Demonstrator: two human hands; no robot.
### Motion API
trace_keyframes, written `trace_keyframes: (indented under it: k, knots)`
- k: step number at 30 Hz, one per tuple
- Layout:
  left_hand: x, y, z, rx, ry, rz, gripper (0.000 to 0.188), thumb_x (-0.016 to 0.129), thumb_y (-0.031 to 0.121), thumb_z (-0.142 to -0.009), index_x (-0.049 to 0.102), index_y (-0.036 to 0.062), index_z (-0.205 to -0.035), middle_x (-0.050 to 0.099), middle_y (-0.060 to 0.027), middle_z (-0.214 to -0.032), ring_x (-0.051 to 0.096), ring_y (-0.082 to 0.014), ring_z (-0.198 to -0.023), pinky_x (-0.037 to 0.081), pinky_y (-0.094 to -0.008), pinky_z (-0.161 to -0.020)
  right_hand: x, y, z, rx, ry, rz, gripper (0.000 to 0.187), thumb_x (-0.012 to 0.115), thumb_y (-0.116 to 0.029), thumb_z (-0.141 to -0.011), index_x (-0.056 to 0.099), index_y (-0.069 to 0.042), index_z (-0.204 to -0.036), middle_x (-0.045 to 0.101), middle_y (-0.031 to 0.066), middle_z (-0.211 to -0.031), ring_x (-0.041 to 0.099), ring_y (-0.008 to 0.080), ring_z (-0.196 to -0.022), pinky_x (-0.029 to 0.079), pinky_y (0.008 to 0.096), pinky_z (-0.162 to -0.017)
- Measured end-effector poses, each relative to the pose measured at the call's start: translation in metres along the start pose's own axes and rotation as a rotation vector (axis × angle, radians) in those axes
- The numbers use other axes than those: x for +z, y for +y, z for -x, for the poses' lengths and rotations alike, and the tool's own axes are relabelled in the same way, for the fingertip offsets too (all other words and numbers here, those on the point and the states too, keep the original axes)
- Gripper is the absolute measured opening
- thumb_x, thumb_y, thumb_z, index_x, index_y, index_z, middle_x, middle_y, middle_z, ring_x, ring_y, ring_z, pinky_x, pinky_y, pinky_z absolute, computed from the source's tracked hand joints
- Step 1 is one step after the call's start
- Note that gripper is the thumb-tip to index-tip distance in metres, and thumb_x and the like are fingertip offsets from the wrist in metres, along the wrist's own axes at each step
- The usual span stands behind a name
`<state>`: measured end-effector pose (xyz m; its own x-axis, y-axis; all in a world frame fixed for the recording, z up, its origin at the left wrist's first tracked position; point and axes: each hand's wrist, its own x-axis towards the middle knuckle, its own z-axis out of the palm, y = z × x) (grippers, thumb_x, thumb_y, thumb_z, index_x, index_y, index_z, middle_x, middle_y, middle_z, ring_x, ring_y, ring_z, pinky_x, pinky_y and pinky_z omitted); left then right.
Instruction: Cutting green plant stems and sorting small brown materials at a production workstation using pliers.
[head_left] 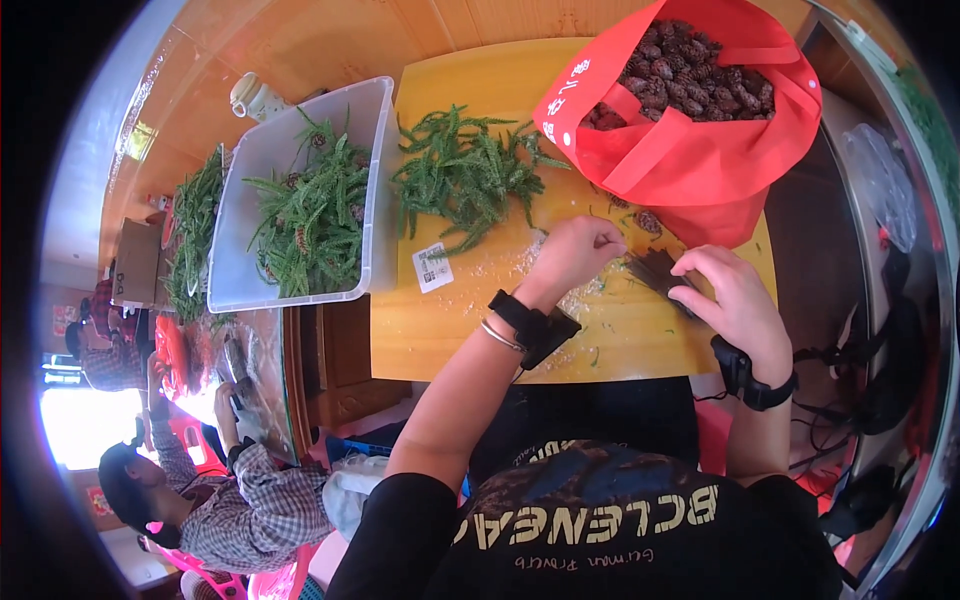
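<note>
Beside right hand point(738, 305) | red bag point(690, 165): white lettering point(561, 106) | table point(480, 350): printed label point(433, 268)

The desk point(420, 340) lies open at near left. A clear bin point(380, 200) walls off its left side, green sprigs point(465, 175) crowd the far left, a red bag point(690, 170) blocks the far right, and a dark bundle point(657, 270) sits between the hands point(575, 260).

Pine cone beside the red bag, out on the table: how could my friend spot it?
Find the yellow table, then the big red bag on its far right. Between the bag's base and the person's left hand sits a brown, scaly pine cone. Unlike the cones heaped inside the bag, it lies outside.
</note>
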<state>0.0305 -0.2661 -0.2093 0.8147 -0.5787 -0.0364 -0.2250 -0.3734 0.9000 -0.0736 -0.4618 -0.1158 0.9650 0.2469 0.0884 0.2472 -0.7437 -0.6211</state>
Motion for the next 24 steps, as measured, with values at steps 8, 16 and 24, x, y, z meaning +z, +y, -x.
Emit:
trace_keyframes:
  k: [8, 16, 24]
  knots:
    - [-0.013, 0.006, 0.005, -0.079, 0.008, -0.046, 0.015, 0.064, 0.013, -0.08, 0.062, -0.0023, -0.078, 0.056, -0.0028, -0.059, 0.048, -0.0064, -0.055, 0.041, -0.0238, -0.051, 0.011, 0.0, -0.008, 0.022, 0.002, -0.082, 0.018, 0.065, -0.011, -0.076, 0.055, 0.0, -0.086, 0.058, 0.0132, -0.082, 0.057, 0.0295, -0.076, 0.044, 0.0344, -0.069]
    - [-0.046, 0.053, 0.026, -0.04, 0.064, -0.014, 0.019, 0.06, 0.014, -0.084, 0.058, -0.0028, -0.076, 0.049, 0.0021, -0.058, 0.042, -0.0039, -0.053, 0.036, -0.0214, -0.049, 0.034, -0.008, -0.019, 0.031, 0.202, -0.132, 0.017, 0.061, -0.006, -0.079, 0.059, -0.001, -0.094, 0.06, 0.0129, -0.082, 0.06, 0.0246, -0.07, 0.046, 0.0302, -0.059]
    - [-0.036, 0.039, 0.009, 0.147, 0.147, -0.071, 0.021, 0.046, 0.016, -0.089, 0.057, -0.0017, -0.095, 0.061, -0.0144, -0.079, 0.061, -0.0241, -0.077, 0.047, -0.0343, -0.068, 0.036, -0.003, -0.01, 0.009, 0.157, -0.167, 0.009, 0.056, -0.003, -0.081, 0.06, 0.001, -0.088, 0.062, 0.0124, -0.072, 0.061, 0.0222, -0.062, 0.046, 0.0284, -0.057]
